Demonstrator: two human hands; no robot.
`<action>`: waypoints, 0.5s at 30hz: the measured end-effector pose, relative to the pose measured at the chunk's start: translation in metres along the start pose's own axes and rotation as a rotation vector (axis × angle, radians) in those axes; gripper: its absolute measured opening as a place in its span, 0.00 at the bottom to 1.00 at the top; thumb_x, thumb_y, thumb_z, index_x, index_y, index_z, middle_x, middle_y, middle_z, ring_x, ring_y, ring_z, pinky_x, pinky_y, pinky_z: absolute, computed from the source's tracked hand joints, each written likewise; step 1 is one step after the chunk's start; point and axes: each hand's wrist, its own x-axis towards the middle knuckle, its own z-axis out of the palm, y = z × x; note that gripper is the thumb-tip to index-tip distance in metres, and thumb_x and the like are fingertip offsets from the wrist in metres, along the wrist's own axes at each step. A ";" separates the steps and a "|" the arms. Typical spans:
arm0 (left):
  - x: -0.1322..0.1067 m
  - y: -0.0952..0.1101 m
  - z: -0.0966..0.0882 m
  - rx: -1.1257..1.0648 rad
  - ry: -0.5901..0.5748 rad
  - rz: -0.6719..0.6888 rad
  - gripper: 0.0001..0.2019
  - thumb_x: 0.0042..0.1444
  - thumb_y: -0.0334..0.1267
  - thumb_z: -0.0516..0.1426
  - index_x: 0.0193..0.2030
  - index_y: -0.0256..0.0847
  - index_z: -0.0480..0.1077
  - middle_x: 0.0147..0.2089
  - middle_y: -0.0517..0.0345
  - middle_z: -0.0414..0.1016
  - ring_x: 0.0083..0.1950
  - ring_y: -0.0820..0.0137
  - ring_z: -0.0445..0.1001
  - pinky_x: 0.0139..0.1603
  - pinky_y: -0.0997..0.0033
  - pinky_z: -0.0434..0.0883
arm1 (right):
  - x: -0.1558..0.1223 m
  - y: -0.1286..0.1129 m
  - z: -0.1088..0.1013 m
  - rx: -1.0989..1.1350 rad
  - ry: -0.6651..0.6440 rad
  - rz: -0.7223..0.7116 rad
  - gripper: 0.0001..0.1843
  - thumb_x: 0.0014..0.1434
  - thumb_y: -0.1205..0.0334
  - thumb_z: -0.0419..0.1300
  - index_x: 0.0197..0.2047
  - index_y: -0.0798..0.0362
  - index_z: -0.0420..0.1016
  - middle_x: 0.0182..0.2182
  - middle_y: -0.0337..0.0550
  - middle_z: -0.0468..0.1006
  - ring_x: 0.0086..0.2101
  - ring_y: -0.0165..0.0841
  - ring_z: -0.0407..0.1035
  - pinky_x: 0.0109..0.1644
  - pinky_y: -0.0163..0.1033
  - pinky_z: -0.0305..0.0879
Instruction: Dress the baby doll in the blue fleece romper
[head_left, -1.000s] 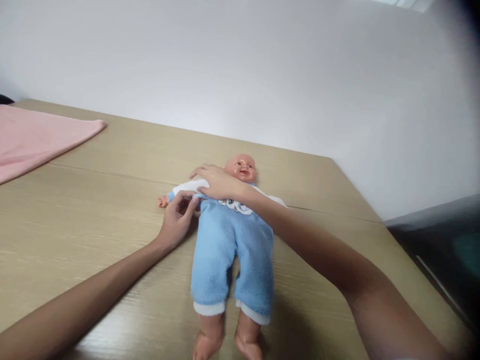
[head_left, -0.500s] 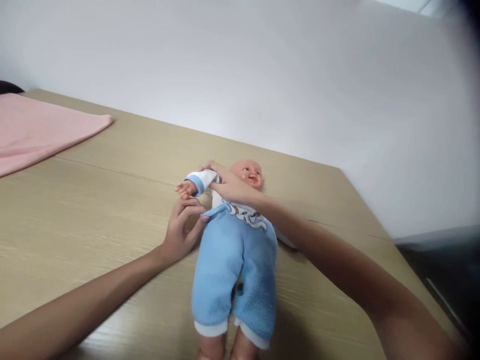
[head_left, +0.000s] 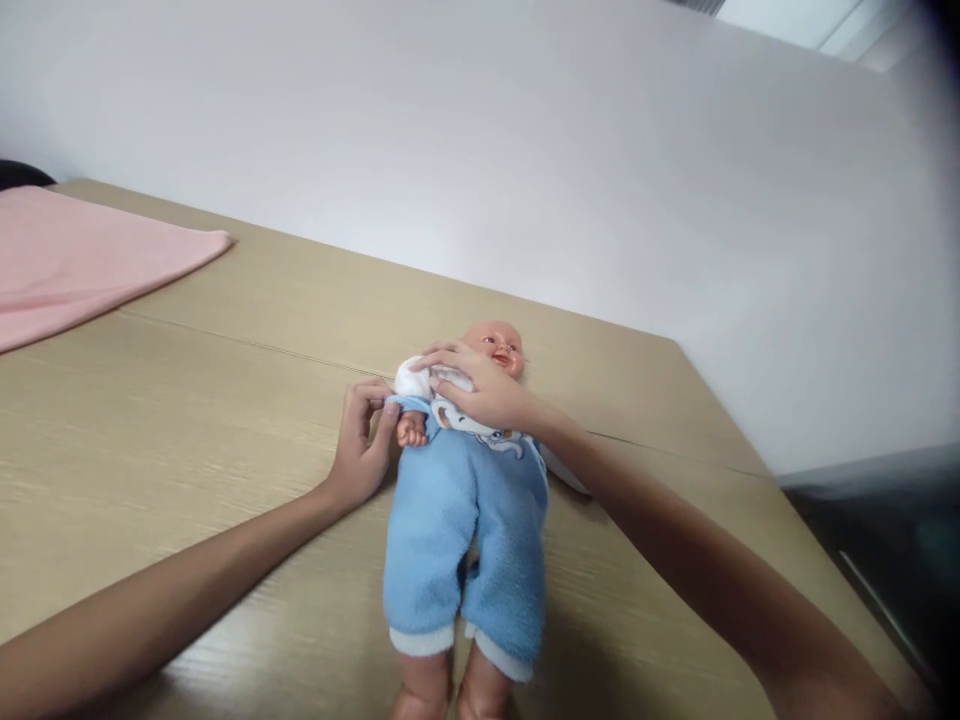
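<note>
A baby doll point(head_left: 495, 345) lies on its back on the table, head away from me and legs toward me. It wears a fleecy outfit point(head_left: 465, 520) with blue trousers, a white top and a printed animal on the front. My left hand point(head_left: 364, 435) pinches the blue cuff point(head_left: 407, 403) of one sleeve between thumb and fingers. The doll's small hand point(head_left: 412, 430) sticks out below that cuff. Across the doll's chest, my right hand point(head_left: 484, 390) has its thumb and fingers around the white upper sleeve point(head_left: 414, 378). The doll's other arm is mostly hidden behind my right forearm.
A pink cloth point(head_left: 97, 255) lies flat at the table's far left. The wooden table point(head_left: 247, 420) meets a white wall point(head_left: 420, 130) at the back. A dark area borders its right edge, and a black object point(head_left: 22, 174) shows at the far left.
The doll's sleeved arm has swung down from pointing outward to lying beside its waist. My left hand has moved from the top's blue hem to the sleeve cuff; my right hand has shifted slightly.
</note>
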 end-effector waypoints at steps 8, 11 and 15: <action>0.021 0.002 0.007 -0.080 0.011 -0.250 0.22 0.75 0.64 0.61 0.49 0.47 0.72 0.45 0.57 0.78 0.49 0.63 0.78 0.55 0.63 0.74 | -0.048 -0.007 -0.009 -0.028 0.012 0.233 0.18 0.75 0.42 0.63 0.44 0.49 0.78 0.37 0.40 0.80 0.38 0.39 0.73 0.43 0.43 0.65; 0.035 -0.007 0.008 -0.271 -0.049 -0.431 0.21 0.70 0.62 0.66 0.45 0.46 0.71 0.37 0.62 0.72 0.39 0.67 0.72 0.43 0.67 0.72 | -0.049 0.007 0.004 0.117 0.159 0.261 0.20 0.74 0.40 0.63 0.47 0.49 0.77 0.40 0.42 0.82 0.41 0.42 0.75 0.45 0.43 0.68; 0.045 -0.010 0.005 -0.362 -0.151 -0.543 0.23 0.63 0.60 0.71 0.40 0.45 0.72 0.36 0.61 0.71 0.36 0.69 0.70 0.38 0.69 0.71 | -0.047 0.026 0.015 0.356 0.281 0.348 0.25 0.69 0.32 0.69 0.44 0.46 0.73 0.36 0.39 0.82 0.35 0.39 0.73 0.41 0.42 0.69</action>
